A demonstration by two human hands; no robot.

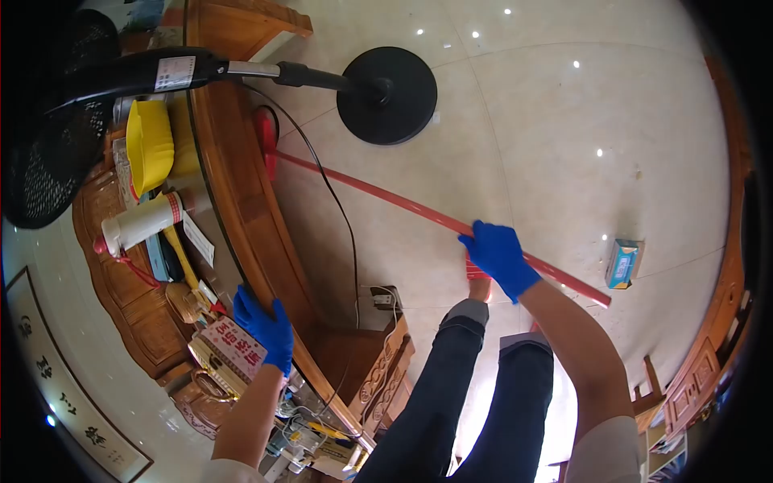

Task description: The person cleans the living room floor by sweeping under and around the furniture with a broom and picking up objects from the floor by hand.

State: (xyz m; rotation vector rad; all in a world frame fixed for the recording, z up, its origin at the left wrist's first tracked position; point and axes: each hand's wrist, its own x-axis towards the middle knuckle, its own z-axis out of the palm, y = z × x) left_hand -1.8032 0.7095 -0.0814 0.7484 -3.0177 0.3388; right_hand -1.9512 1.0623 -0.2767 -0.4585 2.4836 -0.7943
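Note:
My right hand (501,256), in a blue glove, is wrapped round a long red pole (403,204) that slants across the tiled floor. The pole's far end has a red head (267,143), partly hidden against the wooden cabinet's base. My left hand (266,328), also in a blue glove, rests at the edge of the wooden cabinet (241,161) with its fingers apart and nothing held. Close to it on the top lie a red and white printed box (233,346) and a small wooden pot (187,301).
A black fan stands on a round base (386,95), its cable (342,209) trailing on the floor. A yellow basket (150,146) and a white bottle (143,221) sit on the cabinet top. On the floor at right is a blue box (622,264); a power strip (382,299) lies near the cabinet.

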